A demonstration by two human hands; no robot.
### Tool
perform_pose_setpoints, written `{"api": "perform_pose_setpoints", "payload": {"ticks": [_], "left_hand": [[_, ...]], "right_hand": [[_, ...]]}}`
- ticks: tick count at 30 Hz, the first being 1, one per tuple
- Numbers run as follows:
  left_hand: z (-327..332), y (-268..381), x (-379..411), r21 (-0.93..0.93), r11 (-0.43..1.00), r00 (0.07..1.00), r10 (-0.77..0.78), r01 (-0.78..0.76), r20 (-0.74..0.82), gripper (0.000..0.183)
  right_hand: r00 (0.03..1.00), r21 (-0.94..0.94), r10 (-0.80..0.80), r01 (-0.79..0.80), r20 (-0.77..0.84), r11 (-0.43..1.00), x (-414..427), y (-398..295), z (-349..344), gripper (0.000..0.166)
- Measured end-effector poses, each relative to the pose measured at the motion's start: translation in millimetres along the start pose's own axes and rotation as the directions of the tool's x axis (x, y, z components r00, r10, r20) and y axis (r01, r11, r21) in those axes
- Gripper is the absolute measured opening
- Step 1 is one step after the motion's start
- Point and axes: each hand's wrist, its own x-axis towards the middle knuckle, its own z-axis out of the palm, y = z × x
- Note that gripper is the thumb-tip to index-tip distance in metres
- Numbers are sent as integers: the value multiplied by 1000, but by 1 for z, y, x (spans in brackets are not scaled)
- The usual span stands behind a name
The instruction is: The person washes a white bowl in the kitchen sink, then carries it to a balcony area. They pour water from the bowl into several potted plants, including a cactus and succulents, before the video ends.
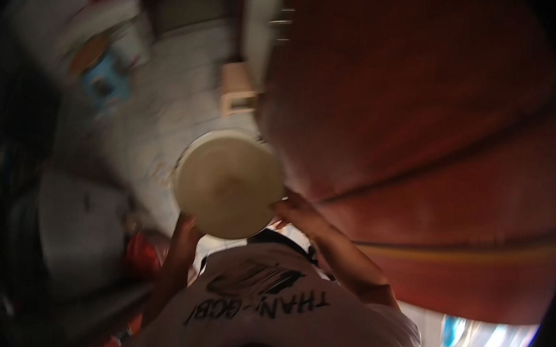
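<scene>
A round, cream-coloured vessel (230, 184), like a bucket or a basin, is held level in front of my body. Whether its beige middle is the bare inside or some content, I cannot tell through the blur. My left hand (188, 229) grips the vessel at its near left rim. On the near right side, my right hand (297, 212) holds it with the fingers partly tucked beneath the edge. Both forearms reach forward on either side of a white printed shirt (267, 301).
A large reddish-brown panelled surface (410, 135) rises close on my right. Ahead on the tiled floor (163, 124) stand a small light wooden stool (238, 86) and a blue stool (107, 79). A grey bulky object (79, 230) and a red object (143, 257) are on my left.
</scene>
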Motion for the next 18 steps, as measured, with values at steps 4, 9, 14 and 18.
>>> {"api": "perform_pose_setpoints", "payload": {"ticks": [4, 9, 14, 18], "left_hand": [[12, 33, 48, -234, 970, 979, -102, 60, -175, 60], [15, 64, 135, -293, 955, 961, -53, -31, -271, 53], [-22, 87, 183, -292, 956, 948, -59, -37, -312, 52], [-62, 107, 242, -258, 966, 947, -61, -24, -316, 53]], "right_hand": [[988, -185, 35, -6, 153, 983, 74, -55, -27, 61], [966, -287, 105, -34, 235, 957, 180, -125, -59, 60], [963, -286, 130, -60, 235, 956, 250, -154, -36, 58], [966, -280, 138, -73, 220, 957, 317, -183, -26, 56]]}}
